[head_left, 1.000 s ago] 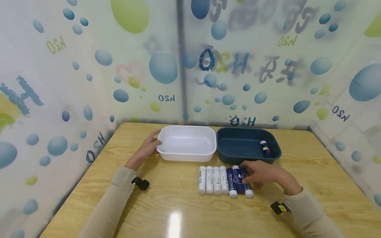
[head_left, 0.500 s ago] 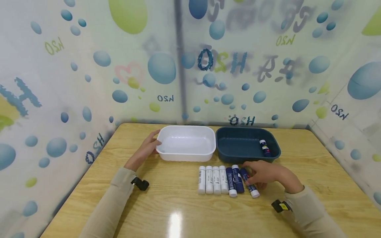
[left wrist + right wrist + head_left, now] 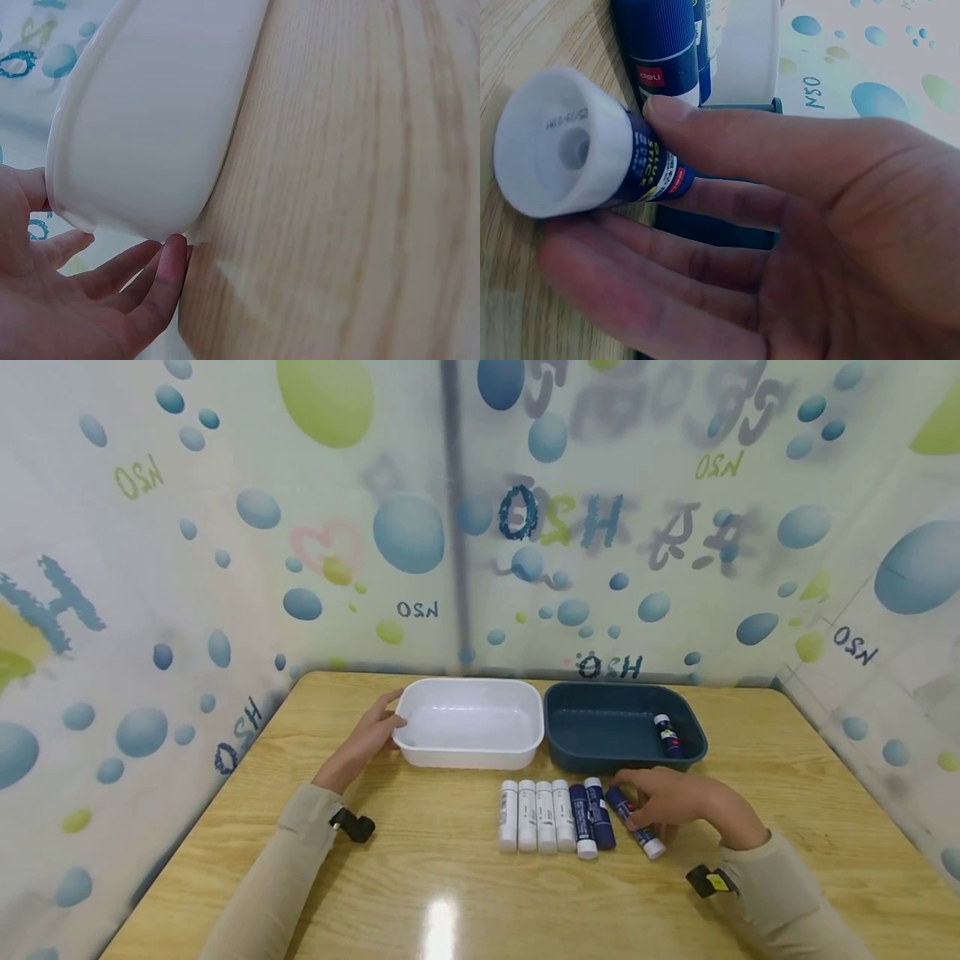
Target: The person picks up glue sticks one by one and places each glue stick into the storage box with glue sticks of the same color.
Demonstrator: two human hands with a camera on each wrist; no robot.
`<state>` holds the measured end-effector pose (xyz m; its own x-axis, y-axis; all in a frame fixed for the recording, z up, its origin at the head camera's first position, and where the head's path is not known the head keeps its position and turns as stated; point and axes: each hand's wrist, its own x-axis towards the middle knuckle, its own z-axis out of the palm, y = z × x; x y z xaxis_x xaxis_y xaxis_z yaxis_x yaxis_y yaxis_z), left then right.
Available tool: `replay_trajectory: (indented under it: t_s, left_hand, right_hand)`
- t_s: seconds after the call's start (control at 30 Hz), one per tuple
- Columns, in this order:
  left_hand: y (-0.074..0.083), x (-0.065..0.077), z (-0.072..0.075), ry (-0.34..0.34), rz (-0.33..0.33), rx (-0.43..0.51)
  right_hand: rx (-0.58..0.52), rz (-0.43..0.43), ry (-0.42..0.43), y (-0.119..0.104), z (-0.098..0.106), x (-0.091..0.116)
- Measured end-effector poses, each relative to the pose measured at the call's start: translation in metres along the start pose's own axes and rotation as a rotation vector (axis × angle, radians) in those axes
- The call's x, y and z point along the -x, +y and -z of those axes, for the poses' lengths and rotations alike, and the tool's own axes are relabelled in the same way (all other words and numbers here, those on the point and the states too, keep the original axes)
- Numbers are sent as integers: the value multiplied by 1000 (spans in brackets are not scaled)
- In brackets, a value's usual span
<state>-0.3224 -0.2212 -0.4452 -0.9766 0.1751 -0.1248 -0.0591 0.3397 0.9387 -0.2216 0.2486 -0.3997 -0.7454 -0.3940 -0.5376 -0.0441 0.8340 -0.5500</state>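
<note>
From left to right on my remote feed. The left hand (image 3: 372, 727) is at the left end of the white tray (image 3: 468, 727): thumb at the rim, fingers bent against the outer wall. I read it as a loose, partly spread hold that steadies the tray on the wooden table (image 3: 420, 860).

Near side of the trays: four white sticks (image 3: 528, 817) lie side by side, lengthwise near to far. Just right of them, a blue stick (image 3: 582, 822) has its white end near; next to it, a second blue stick (image 3: 601, 818) has its white end far.

A gap follows, then the held glue stick (image 3: 646, 837), on the near side of the dark tray (image 3: 600, 735), slanted with its white end near and to the right. The right hand (image 3: 675, 797) pinches it between thumb and bent fingers; the right wrist view shows the thumb on its barrel and the words "glue stick" on its label. I cannot tell whether it touches the table.

Farther right, inside the dark tray, one blue glue stick (image 3: 667, 737) leans toward the right end, white end far.

Progress: I count eight sticks, one in a tray, one in hand, six in the row. I judge this an early stage, with most of the handling left.
</note>
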Motion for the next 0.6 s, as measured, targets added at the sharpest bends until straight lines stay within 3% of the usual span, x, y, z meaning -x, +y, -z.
replay_trajectory:
  t_s: [0.27,0.6]
  left_hand:
    - [0,1,-1,0,5,-11]
    - [0,1,0,-5,1,-19]
  right_hand:
    - [3,-51,-5,0,1,0]
    - [15,-53,-2,-1,2,2]
